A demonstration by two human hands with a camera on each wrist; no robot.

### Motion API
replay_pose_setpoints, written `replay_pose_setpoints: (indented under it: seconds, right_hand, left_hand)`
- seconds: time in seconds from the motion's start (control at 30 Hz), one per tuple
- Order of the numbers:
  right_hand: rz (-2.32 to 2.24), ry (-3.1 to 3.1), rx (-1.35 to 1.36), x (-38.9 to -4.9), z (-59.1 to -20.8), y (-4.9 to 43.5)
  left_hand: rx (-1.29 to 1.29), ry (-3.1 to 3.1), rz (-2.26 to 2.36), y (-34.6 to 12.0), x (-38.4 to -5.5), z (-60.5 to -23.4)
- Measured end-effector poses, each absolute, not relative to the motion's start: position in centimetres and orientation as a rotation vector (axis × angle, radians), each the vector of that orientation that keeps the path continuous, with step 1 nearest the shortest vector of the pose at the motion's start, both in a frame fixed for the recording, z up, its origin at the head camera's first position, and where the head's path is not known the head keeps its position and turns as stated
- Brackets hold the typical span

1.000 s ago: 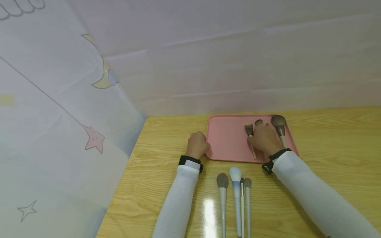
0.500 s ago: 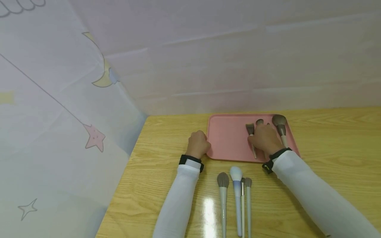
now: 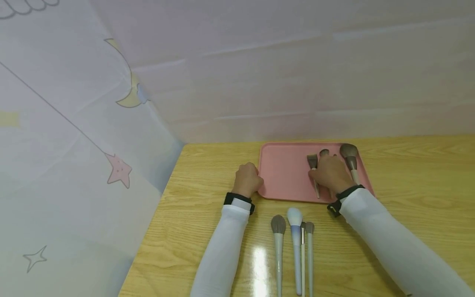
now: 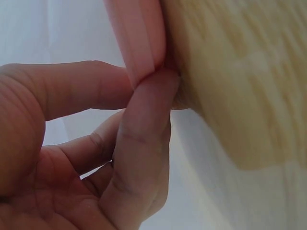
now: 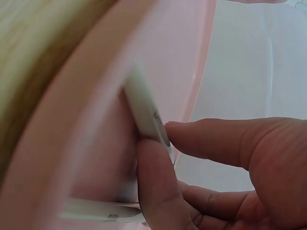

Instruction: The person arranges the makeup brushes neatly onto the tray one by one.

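My left hand [image 3: 247,180] pinches the left rim of a pink tray [image 3: 283,173]; in the left wrist view the thumb and a finger meet on the tray's edge [image 4: 139,43]. Over the tray's right part, my right hand [image 3: 331,172] pinches the pale handle of a flat-topped makeup brush [image 3: 312,161], and the right wrist view shows that handle [image 5: 144,105] between thumb and finger. A round-headed makeup brush [image 3: 324,152] and a small dark tip [image 3: 335,155] show past the hand, their handles mostly hidden. A large fluffy makeup brush [image 3: 349,151] lies at the tray's right end.
In front of the tray on the wooden table [image 3: 193,198] lie a grey-headed brush [image 3: 278,225], a white-and-blue brush [image 3: 295,218], a thin brush [image 3: 303,247] and a slim grey-tipped brush [image 3: 309,229]. A pale cloth backdrop [image 3: 259,82] stands behind the table.
Both hands, the tray and the brushes keep their places. The head view has shifted very slightly.
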State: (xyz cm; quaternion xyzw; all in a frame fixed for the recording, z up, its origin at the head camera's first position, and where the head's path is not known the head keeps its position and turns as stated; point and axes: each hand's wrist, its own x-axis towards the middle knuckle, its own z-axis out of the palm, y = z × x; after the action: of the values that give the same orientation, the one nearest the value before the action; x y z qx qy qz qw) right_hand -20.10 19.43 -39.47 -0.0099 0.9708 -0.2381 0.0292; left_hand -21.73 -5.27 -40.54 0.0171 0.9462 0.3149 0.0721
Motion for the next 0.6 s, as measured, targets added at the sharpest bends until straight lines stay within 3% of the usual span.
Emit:
replay_pose_setpoints:
  seconds: [0.37,0.6]
  right_hand:
    - [-0.749,3.006,-0.024,-19.1,-39.4,20.0]
    - [-0.851,2.958,0.002,-16.7,-39.2,20.0]
  left_hand:
    - [0.101,2.861,0.912,-4.8,-21.9,-40.9]
    - [0.105,2.861,0.92,-4.8,-22.0,-41.0]
